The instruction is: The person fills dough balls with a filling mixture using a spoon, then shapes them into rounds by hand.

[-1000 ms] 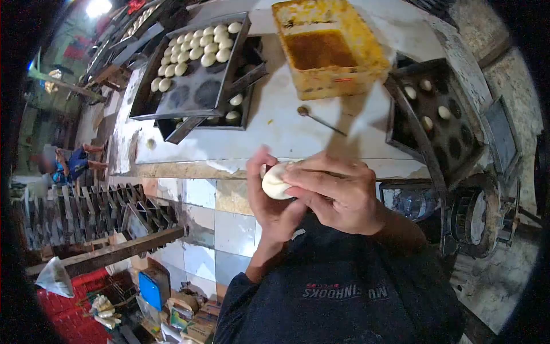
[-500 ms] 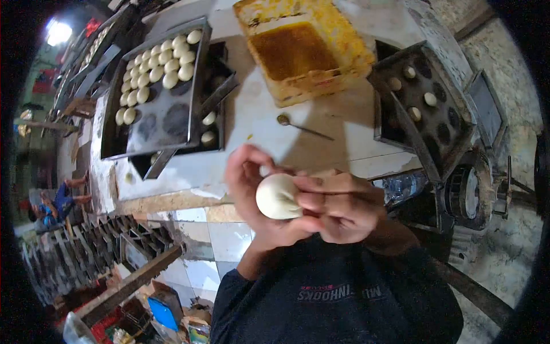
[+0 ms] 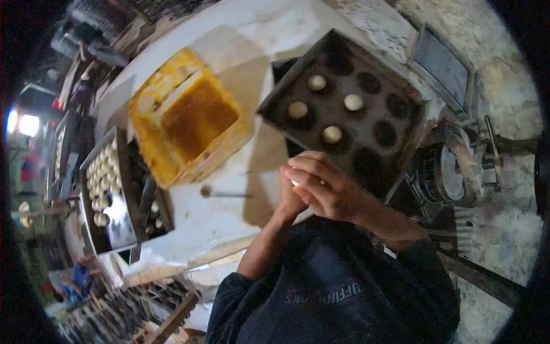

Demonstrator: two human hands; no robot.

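Note:
My left hand [image 3: 290,194] and my right hand [image 3: 323,182] are cupped together, closed around a ball of dough [image 3: 295,183]. Only a small pale patch of the dough shows between the fingers; the rest is hidden. Both hands are at the near edge of a dark baking tray [image 3: 375,117] with round hollows. On that tray lie several dough balls, including a pale dough ball [image 3: 354,102] and another dough ball [image 3: 332,135] close beyond my fingers. Left of my hands, a spoon [image 3: 226,195] lies on the worktop.
A yellow-smeared tub [image 3: 197,172] with orange-brown filling stands on the white worktop [image 3: 229,221]. Farther left, a metal tray [image 3: 123,215] carries rows of dough balls. A round metal machine [image 3: 452,172] stands at the right by the wall. Another person [image 3: 80,281] is at the far left.
My view has turned right towards the dark tray. My hands have moved over near it and closed together, so the dough ball, plainly visible before, is now mostly covered.

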